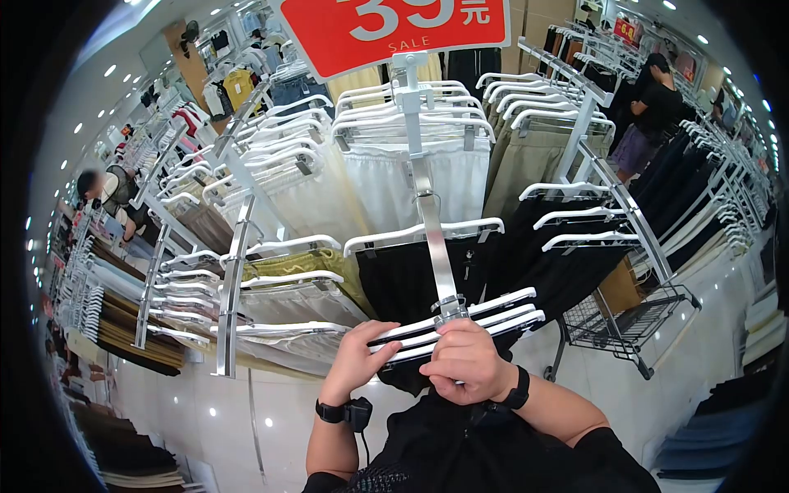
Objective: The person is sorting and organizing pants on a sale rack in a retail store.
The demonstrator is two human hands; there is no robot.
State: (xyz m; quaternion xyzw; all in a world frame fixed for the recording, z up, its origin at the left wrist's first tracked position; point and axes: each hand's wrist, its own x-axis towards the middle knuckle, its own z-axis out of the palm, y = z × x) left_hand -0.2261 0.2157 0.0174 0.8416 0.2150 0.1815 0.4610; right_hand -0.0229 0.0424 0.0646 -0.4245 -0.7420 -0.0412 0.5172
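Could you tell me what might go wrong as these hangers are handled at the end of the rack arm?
The left hand and right hand clutch several white hangers together near the tip of the sloping metal arm; one might slip from the grip. The black garments hanging below could snag or slide off their clips.

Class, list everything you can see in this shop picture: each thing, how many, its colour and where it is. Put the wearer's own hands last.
sale sign: one, red, top centre
rack pole: one, silver, centre
white hangers: three, held in both hands, bottom centre
black trousers: several, centre rack
cream trousers: many, upper centre
wire basket: one, right floor
person: one, in black, upper right
left hand: grips hangers
right hand: grips hangers
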